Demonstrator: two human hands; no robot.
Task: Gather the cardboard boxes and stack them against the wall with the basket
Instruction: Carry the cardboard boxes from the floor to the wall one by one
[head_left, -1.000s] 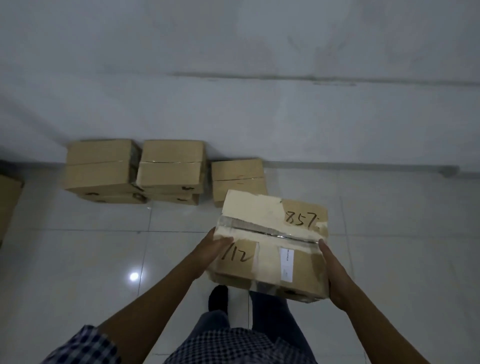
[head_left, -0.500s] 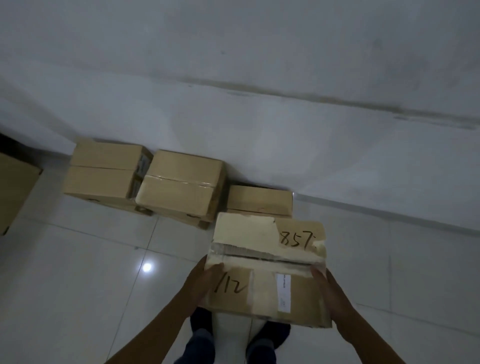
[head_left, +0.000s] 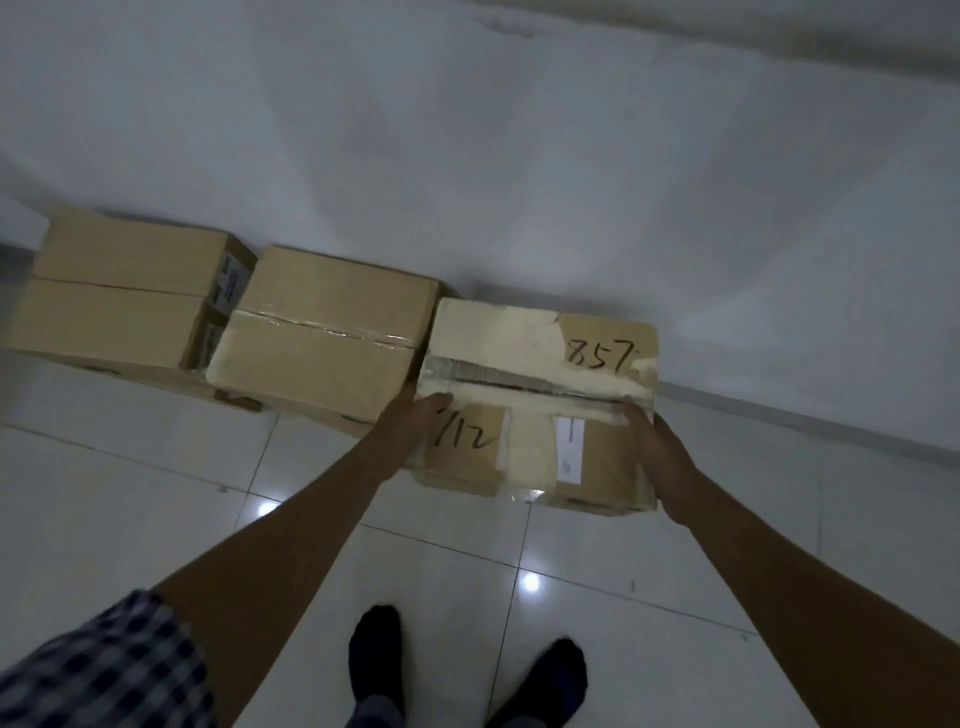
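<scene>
Box marked 857 (head_left: 540, 400), carried at waist height a second ago, now reaches the wall (head_left: 519, 182) at twelve o'clock, fingers (head_left: 636, 410) of both hands pressed together along its sides, extending the row.

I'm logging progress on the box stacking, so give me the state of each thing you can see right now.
Box marked 857: taped shut, paper torn, held at both ends, low by the wall.
Left hand: gripping its left end.
Right hand: gripping its right end.
Middle box: taped shut, by the wall.
Left box: closed, by the wall.
</scene>
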